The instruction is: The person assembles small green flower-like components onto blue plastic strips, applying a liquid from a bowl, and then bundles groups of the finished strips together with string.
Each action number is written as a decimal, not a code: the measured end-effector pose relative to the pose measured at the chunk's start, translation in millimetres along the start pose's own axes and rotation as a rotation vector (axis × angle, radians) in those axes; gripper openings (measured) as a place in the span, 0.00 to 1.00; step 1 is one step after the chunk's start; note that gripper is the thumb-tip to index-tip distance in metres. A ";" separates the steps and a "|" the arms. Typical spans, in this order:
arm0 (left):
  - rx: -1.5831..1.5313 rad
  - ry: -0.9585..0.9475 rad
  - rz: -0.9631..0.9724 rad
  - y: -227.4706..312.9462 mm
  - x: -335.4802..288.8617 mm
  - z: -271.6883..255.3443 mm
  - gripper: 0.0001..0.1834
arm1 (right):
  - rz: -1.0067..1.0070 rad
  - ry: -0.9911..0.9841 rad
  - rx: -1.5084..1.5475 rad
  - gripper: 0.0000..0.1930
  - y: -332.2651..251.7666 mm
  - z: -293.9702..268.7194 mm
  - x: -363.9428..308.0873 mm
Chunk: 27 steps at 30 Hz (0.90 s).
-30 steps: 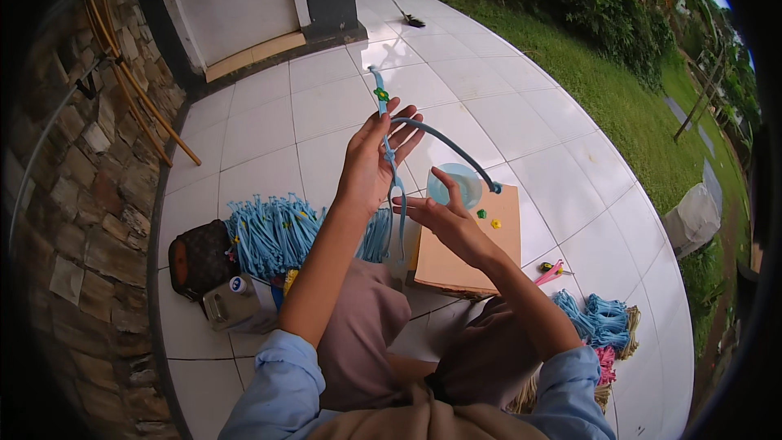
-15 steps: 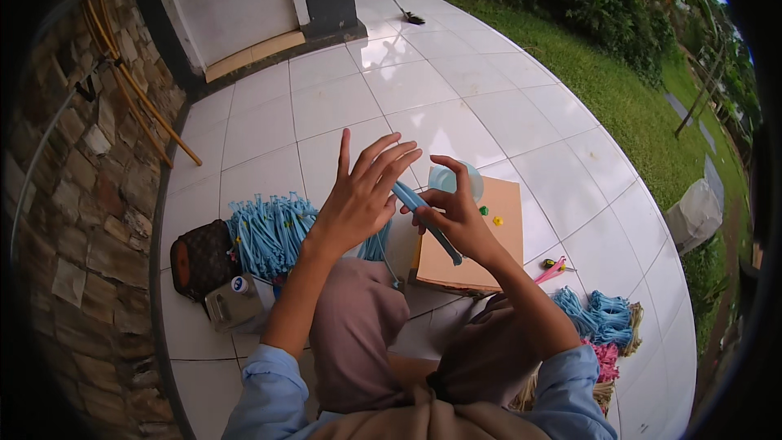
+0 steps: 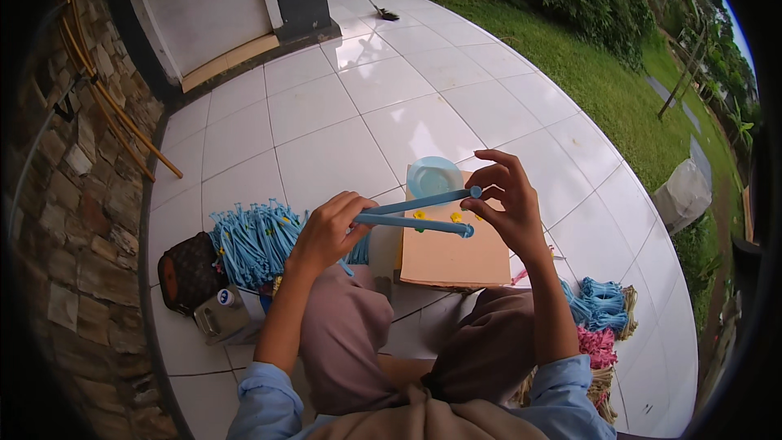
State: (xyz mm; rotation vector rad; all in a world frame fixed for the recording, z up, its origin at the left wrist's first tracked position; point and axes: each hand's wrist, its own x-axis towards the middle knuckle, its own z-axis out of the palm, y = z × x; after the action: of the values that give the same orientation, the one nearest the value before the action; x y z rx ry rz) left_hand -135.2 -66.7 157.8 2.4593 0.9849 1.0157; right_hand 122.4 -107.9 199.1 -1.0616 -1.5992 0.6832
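Observation:
My left hand [image 3: 332, 226] is closed on a folded blue strap [image 3: 415, 221], pinching it at its left part. Two lengths of the strap stick out to the right, spread in a narrow V, each with a round knobbed tip. At the upper tip, the thumb and forefinger of my right hand [image 3: 509, 200] are closed, its other fingers curled above. Both hands are raised over a brown cardboard box [image 3: 456, 261]. Small yellow flower-shaped pieces [image 3: 456, 217] and a light-blue round dish [image 3: 433, 179] lie on the box, partly behind the strap.
Left of my knees lie a big pile of blue straps [image 3: 254, 244], a dark brown bag [image 3: 192, 271] and a metal tin [image 3: 221, 318]. On the right are blue bundles [image 3: 604, 306] and pink bundles [image 3: 597, 347]. A broom [image 3: 386, 14] rests on the far tiles.
My left hand has come down and closed on the strap. The strap's two lengths now point right, and my right hand has moved right to the upper tip. The view has shifted slightly.

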 end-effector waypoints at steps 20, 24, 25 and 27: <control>-1.061 0.241 -0.526 -24.8 0.7 37.3 0.11 | 0.492 -0.193 -0.041 0.26 143.5 16.3 -4.4; -0.981 0.283 -0.587 -25.0 -6.9 49.8 0.11 | 0.187 -0.422 -0.357 0.25 192.5 53.3 -19.6; -0.971 0.289 -0.592 -26.8 -7.4 51.8 0.11 | 0.089 -0.391 -0.442 0.26 197.0 57.9 -20.3; -0.800 0.261 -0.615 -30.9 -8.8 56.6 0.11 | -0.008 -0.365 -0.520 0.26 202.2 63.5 -20.6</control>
State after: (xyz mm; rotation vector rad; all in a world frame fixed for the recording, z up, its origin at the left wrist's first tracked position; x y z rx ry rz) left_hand -114.3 -51.6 98.0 1.2952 1.0385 1.1991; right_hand 122.4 -31.3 0.4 -1.3548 -2.1700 0.4808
